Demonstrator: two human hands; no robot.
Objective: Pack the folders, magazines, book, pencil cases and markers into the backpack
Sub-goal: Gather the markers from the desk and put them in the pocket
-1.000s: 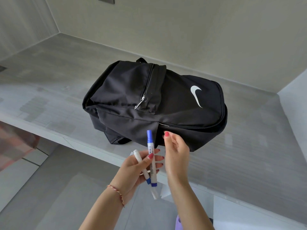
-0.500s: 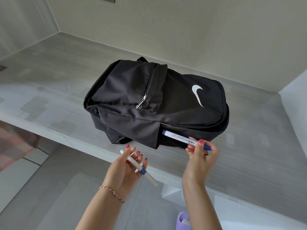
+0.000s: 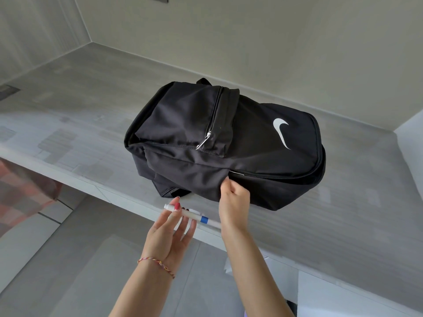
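Left hand: your left hand [image 3: 170,234] sits near the front edge of the counter [image 3: 68,106], fingers loosely curled round one marker [image 3: 192,215], white barrel with a blue band, lying crosswise just in front of the bag and not touching it.

Right hand: your right hand [image 3: 234,202] is up against the near side of the backpack [image 3: 229,143], fingertips tucked at the slit where the side zipper [image 3: 238,173] starts. Looks like you're pinching the fabric edge there, but the fingertips are hidden, so I can't tell if anything else is in them.

Backpack: lying flat, well back from the edge, logo side up, front pocket zipped shut. The main side zipper looks parted only at that near end.

What's in it: can't see inside at all, just dark cloth.

Progress: guessing you're near the end. No folders, magazines, book or pencil cases anywhere in sight, so probably already packed.

Still to do: that one marker needs to go in, then likely zip it up.
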